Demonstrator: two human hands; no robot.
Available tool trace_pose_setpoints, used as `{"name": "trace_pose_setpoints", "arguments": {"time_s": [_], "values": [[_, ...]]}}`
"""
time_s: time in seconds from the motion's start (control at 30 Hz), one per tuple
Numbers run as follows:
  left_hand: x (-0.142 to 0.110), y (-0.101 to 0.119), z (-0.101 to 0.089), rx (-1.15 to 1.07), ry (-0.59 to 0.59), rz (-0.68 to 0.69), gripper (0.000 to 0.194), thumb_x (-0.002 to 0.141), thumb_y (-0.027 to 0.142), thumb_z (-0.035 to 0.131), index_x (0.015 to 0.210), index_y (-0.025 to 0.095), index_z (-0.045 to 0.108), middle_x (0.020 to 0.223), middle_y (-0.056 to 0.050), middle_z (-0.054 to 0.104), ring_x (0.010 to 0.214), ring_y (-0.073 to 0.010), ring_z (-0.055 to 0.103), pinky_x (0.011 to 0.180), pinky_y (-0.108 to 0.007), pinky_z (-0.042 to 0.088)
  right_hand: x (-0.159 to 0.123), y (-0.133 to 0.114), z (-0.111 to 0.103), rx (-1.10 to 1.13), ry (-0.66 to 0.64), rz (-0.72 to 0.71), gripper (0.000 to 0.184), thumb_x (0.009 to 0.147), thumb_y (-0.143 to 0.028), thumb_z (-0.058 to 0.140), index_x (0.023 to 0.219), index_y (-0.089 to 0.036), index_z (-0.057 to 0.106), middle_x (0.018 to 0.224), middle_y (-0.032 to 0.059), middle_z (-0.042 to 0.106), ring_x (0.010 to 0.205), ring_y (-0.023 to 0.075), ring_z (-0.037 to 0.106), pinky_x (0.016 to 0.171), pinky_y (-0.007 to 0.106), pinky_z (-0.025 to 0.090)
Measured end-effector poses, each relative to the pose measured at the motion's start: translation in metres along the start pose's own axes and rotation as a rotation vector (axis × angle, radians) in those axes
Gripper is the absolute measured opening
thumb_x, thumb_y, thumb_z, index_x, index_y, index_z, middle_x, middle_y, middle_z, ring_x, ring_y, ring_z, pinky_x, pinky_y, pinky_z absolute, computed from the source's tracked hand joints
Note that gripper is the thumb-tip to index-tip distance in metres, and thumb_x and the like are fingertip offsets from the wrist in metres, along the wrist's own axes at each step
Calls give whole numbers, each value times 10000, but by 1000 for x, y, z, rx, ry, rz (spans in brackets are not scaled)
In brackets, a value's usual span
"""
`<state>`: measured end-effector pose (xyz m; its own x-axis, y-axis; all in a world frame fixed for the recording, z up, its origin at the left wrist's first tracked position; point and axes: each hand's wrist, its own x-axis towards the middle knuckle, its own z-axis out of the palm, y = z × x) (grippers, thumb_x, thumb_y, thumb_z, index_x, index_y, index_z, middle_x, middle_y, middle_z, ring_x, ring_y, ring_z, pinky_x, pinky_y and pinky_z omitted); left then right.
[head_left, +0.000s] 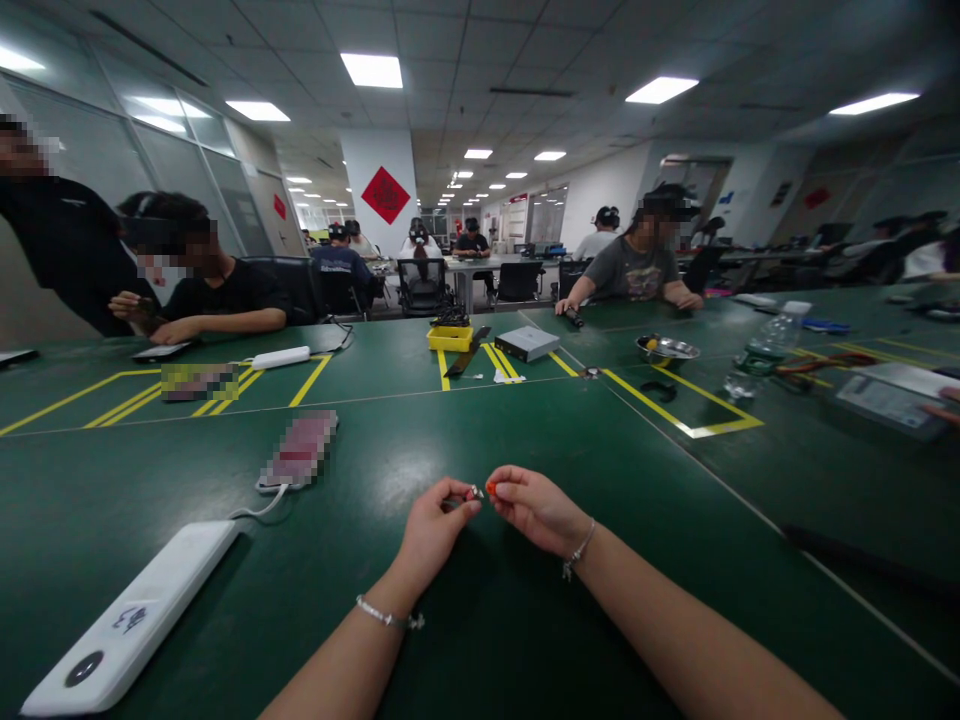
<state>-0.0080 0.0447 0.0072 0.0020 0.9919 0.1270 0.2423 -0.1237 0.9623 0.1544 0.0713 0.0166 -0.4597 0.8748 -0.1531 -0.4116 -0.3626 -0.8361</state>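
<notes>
My left hand (437,522) pinches a small red-and-white piece (474,493) between thumb and fingertips, too small to name. Close beside it, my right hand (536,508) is closed on a small orange piece (492,488), also too small to name. The two pieces face each other a little above the green table (420,440), with a narrow gap between them. Fingers hide part of both.
On the left lie a white power bank (142,610) and a cabled phone (301,450). Farther back are a yellow tray (450,338), a grey box (527,343), a metal bowl (667,350) and a water bottle (769,350). People sit across the table.
</notes>
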Motion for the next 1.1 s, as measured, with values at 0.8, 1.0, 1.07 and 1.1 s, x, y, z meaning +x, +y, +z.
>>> {"name": "trace_pose_setpoints", "arguments": {"time_s": [0.8, 1.0, 1.07, 1.1], "values": [[-7, 2, 1, 380, 42, 247, 219, 817, 337, 448, 861, 210, 621, 805, -27, 648, 749, -178, 568, 679, -268, 402, -4, 8, 18, -548, 196, -418, 69, 642, -225, 630, 703, -204, 607, 719, 6, 625, 710, 151, 579, 723, 318, 455], [-13, 4, 1, 592, 166, 375, 236, 848, 335, 418, 890, 193, 601, 825, -54, 640, 773, -186, 571, 714, -277, 408, -14, 18, 35, -570, 325, -510, 110, 694, -212, 575, 787, -216, 635, 836, 38, 658, 811, 181, 609, 797, 344, 466], [-14, 5, 0, 635, 206, 415, 235, 855, 325, 410, 887, 182, 594, 818, -59, 636, 767, -180, 571, 719, -275, 410, -17, 23, 38, -572, 310, -519, 191, 718, -197, 547, 895, -216, 614, 929, 49, 659, 886, 182, 610, 838, 339, 465], [-14, 5, -1, 651, 220, 433, 233, 859, 319, 406, 884, 178, 590, 811, -59, 635, 760, -176, 570, 717, -273, 412, -18, 24, 38, -576, 295, -520, 225, 727, -189, 535, 941, -216, 599, 966, 52, 656, 918, 180, 606, 855, 335, 464]]}}
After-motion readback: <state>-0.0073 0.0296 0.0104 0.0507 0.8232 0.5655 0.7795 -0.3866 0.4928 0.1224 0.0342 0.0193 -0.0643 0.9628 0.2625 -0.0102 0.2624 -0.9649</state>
